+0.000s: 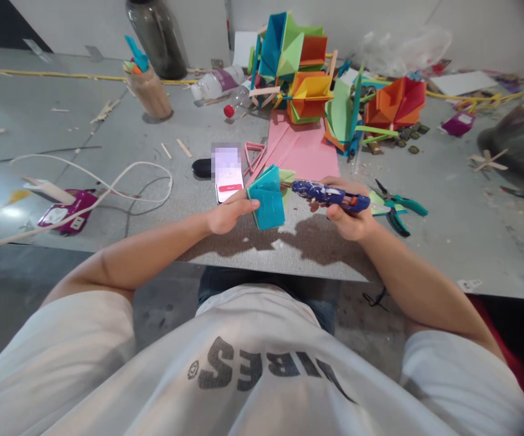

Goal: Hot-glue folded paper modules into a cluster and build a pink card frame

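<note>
My left hand [231,213] pinches the left edge of a folded blue paper piece [268,209], which has light green paper [288,177] behind it. My right hand [350,221] is wrapped round a dark blue glue gun [330,195] stained with white. The gun points left, and its nozzle is at the upper right edge of the blue piece; whether they touch I cannot tell. A lit phone [229,175] lies just behind my left hand. Pink paper [307,148] lies flat beyond the folded piece.
Colourful folded paper shapes [310,94] stand at the back centre. Pliers [398,204] lie right of my right hand. Further left are a purple power adapter [69,212] with white cable and a wooden cup [149,94]. Two bottles [219,83] [239,100] lie behind the phone.
</note>
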The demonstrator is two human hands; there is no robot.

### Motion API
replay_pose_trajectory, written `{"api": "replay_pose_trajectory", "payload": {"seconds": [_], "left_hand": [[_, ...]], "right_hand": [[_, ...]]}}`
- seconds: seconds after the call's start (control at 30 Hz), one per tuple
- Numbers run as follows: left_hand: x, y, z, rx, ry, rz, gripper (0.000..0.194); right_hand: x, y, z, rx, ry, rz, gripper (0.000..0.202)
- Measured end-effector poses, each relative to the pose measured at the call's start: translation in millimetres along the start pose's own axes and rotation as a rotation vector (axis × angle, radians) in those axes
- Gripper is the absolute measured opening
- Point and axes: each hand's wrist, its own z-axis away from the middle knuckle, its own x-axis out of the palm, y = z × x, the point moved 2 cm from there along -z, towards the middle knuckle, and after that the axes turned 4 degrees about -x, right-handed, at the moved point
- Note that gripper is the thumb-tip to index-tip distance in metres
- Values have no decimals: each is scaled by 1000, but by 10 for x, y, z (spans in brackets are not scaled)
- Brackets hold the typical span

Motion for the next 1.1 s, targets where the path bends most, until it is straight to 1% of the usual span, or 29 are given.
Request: {"api": "replay_pose_trajectory", "payload": {"seconds": [0.07, 0.17, 0.3, 0.4, 0.53, 0.67, 0.77, 0.9, 1.0, 1.1], "left_hand": [[-4, 3, -10, 8, -19, 8, 71], [-7, -8, -23, 24, -48, 33, 73], [4, -32, -19, 18, -5, 58, 72], [39, 9, -8, 4, 28, 78, 72], [86, 98, -15, 17, 7, 130, 74], [87, 123, -39, 20, 8, 195, 81], [86, 141, -41, 16, 70, 277, 81], [106, 209, -26, -27, 179, 388, 73], [122, 267, -24, -46, 245, 442, 70], [116, 303, -30, -43, 300, 484, 71]], "right_hand": [[-4, -54, -22, -32, 25, -3, 61], [9, -79, -26, -25, 43, -7, 62], [43, -69, -13, -40, 51, 2, 56], [70, -57, -7, -47, 37, 39, 58], [93, -36, 7, -84, 36, 45, 54], [104, -38, 11, -106, 25, 58, 57], [109, -76, -8, -84, -8, 58, 59], [111, -123, -29, -18, -54, 57, 66], [103, -129, -22, -26, -58, 75, 69], [98, -116, -10, -67, -78, 92, 64]]}}
